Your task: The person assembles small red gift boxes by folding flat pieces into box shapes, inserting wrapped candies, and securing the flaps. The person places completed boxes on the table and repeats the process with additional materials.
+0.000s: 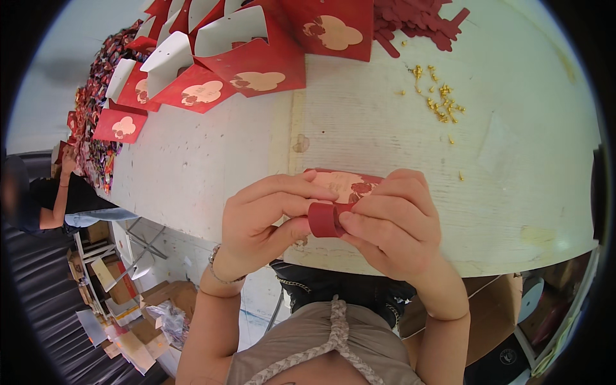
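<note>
A dark red strap [323,220], bent into a loop, is pinched between my two hands near the table's front edge. My left hand [260,215] is closed on its left side, fingers bent over the far edge of a red paper box [350,184]. From the other side, my right hand [398,221] is closed with thumb and fingertips pressed on the strap's right end. The box shows a pale gold flower-shaped print and lies just beyond the strap. Much of it is hidden under my fingers, so I cannot tell how the strap meets it.
Several open red boxes [256,61] stand at the far left. Beyond them lies a heap of small colourful wrapped pieces [106,83]. Loose dark red straps [417,22] and small gold-coloured studs [443,106] lie at the far right. Another person's arm [62,192] reaches in at the left.
</note>
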`<action>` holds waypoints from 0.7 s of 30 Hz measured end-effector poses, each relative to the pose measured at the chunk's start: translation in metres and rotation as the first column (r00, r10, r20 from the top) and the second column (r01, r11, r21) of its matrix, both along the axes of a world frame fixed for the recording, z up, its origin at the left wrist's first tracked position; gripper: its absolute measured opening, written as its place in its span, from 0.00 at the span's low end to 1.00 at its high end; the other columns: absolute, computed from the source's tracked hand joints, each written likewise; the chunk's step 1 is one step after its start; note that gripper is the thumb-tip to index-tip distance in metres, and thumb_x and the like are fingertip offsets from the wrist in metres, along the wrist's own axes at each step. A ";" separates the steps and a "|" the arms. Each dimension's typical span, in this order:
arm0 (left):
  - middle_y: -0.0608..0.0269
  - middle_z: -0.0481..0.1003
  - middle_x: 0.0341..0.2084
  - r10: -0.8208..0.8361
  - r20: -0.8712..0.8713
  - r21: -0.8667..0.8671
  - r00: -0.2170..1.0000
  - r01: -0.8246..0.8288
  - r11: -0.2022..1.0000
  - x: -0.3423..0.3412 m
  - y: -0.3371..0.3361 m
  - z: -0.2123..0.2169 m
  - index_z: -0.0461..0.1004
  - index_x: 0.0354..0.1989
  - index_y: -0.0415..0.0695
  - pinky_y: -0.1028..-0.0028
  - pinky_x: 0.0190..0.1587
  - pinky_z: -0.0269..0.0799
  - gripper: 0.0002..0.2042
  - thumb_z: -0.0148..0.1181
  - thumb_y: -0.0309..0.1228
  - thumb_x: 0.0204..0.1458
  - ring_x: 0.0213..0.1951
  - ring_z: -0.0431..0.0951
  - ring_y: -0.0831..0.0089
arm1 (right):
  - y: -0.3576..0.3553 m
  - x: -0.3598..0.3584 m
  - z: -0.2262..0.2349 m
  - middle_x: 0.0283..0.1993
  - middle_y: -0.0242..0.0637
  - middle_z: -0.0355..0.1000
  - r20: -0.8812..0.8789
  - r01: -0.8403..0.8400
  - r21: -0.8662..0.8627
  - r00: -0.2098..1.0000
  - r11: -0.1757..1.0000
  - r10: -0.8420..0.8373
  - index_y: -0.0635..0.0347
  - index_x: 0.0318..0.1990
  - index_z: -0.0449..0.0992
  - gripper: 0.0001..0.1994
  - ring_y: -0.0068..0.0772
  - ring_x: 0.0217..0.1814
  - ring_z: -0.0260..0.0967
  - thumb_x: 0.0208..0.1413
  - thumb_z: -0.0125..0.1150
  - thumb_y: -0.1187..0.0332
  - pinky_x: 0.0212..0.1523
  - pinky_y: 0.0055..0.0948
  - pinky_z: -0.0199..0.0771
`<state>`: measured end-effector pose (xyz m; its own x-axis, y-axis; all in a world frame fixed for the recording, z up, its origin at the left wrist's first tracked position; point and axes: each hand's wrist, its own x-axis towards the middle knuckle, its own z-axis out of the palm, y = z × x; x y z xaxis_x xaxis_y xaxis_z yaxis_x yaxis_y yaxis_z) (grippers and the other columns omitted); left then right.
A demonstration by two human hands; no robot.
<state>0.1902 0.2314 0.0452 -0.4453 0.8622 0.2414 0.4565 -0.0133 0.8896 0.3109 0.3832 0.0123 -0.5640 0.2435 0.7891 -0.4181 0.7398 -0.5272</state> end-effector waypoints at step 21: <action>0.58 0.76 0.29 -0.005 -0.443 0.058 0.896 0.035 0.998 0.020 -0.015 -0.003 0.72 0.29 0.38 0.74 0.28 0.72 0.08 0.61 0.17 0.39 0.27 0.77 0.66 | -0.003 0.021 0.023 0.28 0.33 0.70 0.246 -0.185 -0.031 0.951 0.982 0.187 0.58 0.27 0.73 0.11 0.34 0.28 0.66 0.34 0.71 0.74 0.31 0.31 0.64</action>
<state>0.2102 0.2168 0.0423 -0.2625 0.8463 0.4636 0.8020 -0.0757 0.5925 0.3318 0.3800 0.0348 -0.7766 0.1215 0.6181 -0.4040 0.6568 -0.6367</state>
